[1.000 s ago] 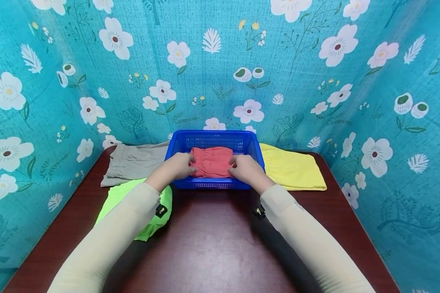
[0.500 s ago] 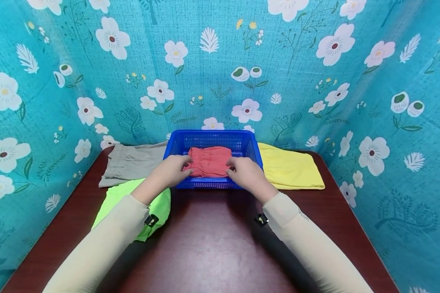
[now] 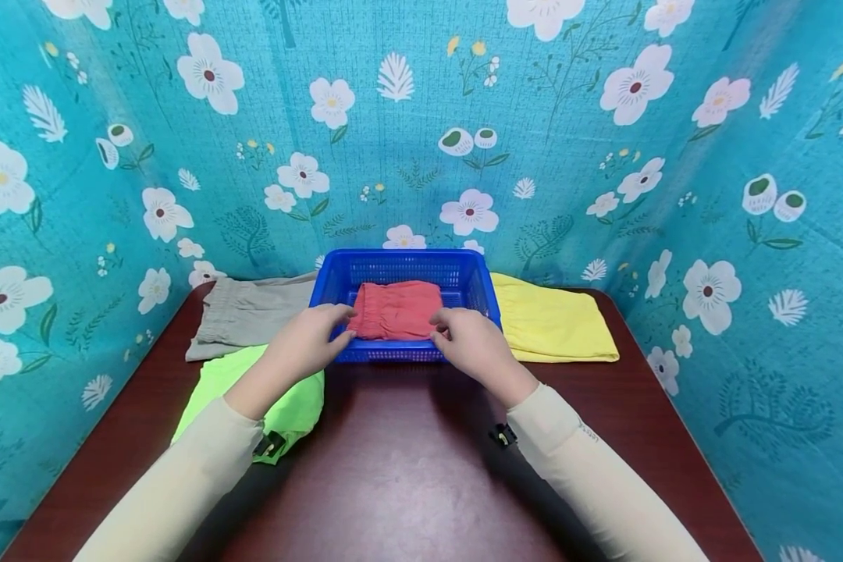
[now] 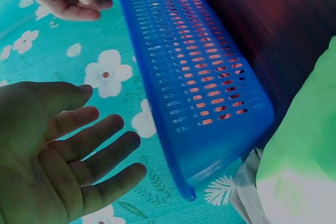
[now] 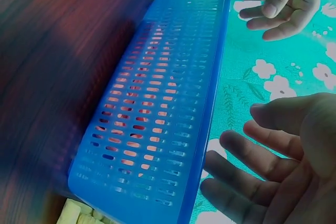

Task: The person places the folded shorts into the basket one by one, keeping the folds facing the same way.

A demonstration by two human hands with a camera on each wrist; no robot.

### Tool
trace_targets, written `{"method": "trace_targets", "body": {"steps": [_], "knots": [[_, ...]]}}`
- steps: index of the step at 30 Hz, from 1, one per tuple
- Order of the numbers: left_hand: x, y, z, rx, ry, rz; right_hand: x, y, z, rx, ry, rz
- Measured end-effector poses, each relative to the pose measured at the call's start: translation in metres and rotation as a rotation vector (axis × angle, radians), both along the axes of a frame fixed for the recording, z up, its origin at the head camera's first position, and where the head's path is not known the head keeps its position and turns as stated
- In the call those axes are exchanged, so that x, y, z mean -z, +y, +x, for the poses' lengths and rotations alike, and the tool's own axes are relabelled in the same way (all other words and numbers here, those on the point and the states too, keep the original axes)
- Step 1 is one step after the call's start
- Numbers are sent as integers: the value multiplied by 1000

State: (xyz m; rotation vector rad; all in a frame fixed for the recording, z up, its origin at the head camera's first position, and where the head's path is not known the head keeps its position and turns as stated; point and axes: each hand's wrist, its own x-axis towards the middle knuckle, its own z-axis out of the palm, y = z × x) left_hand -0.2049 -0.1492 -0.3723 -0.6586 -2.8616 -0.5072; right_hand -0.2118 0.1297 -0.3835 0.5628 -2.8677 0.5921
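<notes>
from where i stand, a folded red garment (image 3: 399,311) with a gathered, elastic-looking waistband lies flat inside a blue slotted plastic basket (image 3: 406,356), towards its front, with the waistband on the left. both hands are out over the basket, one at each end of the garment. the left hand (image 3: 307,337) has its fingers spread apart, thumb clear of them, gripping nothing. the right hand (image 3: 476,343) faces it, fingers apart too and slightly bent, with nothing between them. through the slots in the basket's wall the wrist views show the red cloth below, and both hands sit higher, near the rim.

a folded grey garment (image 3: 249,314) lies just left of the basket, and a yellow garment (image 3: 556,324) is spread flat just to its right. a crumpled lime-green garment (image 3: 291,406) lies nearer the person, partly hidden by the left forearm. all of it stands on a dark reddish table (image 3: 400,468) before a turquoise flowered curtain (image 3: 407,133).
</notes>
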Motion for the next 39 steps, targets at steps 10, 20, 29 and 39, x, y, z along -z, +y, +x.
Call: {"method": "trace_targets", "body": {"steps": [10, 20, 29, 39], "knots": [[-7, -15, 29, -1, 3, 59, -3, -10, 16, -35, 52, -6], [0, -37, 55, -74, -31, 9, 2, -33, 30, -104, 75, 8], [13, -65, 70, -138, -38, -29, 4, -55, 41, -171, 39, 6], [32, -98, 77, -85, -76, -14, 17, -83, 48, -235, 38, 11]]}}
